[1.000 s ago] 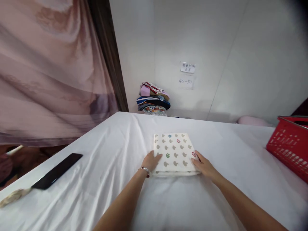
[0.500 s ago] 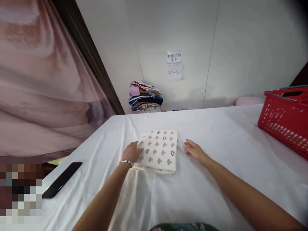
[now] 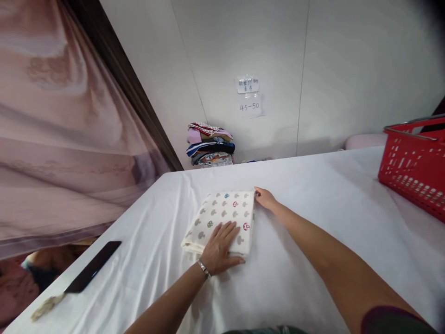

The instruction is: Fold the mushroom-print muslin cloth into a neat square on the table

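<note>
A folded cream cloth [image 3: 222,214] printed with small mushrooms lies on the white sheet [image 3: 313,241] in front of me. My left hand [image 3: 219,248] rests flat on the cloth's near edge, fingers spread, a bracelet on the wrist. My right hand [image 3: 264,198] reaches to the cloth's far right corner and touches it with its fingertips; whether it pinches the edge is not clear.
A red plastic basket [image 3: 413,167] stands at the right edge. A dark phone [image 3: 93,266] with a strap lies at the near left. A stack of folded clothes [image 3: 209,145] sits against the back wall. A pink curtain [image 3: 69,130] hangs on the left.
My left hand has moved from the cloth's left edge onto its near part and lies flat. My right hand has moved forward to the far right corner. The view has shifted slightly.
</note>
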Motion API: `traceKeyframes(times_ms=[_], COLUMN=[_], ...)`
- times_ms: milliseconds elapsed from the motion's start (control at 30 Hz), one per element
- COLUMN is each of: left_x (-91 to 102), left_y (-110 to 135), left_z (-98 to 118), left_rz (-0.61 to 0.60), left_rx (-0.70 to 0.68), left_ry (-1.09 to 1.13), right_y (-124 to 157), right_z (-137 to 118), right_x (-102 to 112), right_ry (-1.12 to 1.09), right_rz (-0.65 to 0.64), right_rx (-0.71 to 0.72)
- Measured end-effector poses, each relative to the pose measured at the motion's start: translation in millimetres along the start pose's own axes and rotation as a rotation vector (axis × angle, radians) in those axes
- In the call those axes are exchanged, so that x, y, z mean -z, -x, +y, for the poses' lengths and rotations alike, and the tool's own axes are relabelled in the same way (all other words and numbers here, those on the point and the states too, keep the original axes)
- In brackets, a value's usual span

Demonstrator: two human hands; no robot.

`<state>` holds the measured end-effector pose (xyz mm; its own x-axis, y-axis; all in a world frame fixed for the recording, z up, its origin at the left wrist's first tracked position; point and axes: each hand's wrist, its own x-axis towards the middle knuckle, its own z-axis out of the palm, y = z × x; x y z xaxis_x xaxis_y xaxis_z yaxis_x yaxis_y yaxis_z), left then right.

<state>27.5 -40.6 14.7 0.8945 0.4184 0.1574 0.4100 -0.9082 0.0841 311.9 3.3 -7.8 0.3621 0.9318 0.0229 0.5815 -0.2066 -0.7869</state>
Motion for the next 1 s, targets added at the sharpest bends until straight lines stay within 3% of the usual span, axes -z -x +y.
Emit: traceKeyframes(times_ms=[333, 633, 833, 1000], left_x=[-5.5, -8.6, -10.7, -9.5], left_y=[2.7, 4.3, 7.9, 8.6], left_z=[0.3, -0.9, 0.0, 1.6], left_rz=[0.003, -0.014, 0.006, 0.021], left_rx=[-0.007, -0.011, -0.028, -0.039], left_ry=[-0.022, -0.023, -0.035, -0.055], right_y=[-13.1, -13.0, -14.3, -14.8], right_z=[2.7, 0.5, 4.9, 7.2], right_x=[-3.7, -15.2, -7.2, -2.8], right_ry=[0.102, 0.219, 0.270, 0.335], right_rz=[-0.066, 0.002, 0.004, 0.049], right_rx=[0.163, 0.172, 0.228, 0.185])
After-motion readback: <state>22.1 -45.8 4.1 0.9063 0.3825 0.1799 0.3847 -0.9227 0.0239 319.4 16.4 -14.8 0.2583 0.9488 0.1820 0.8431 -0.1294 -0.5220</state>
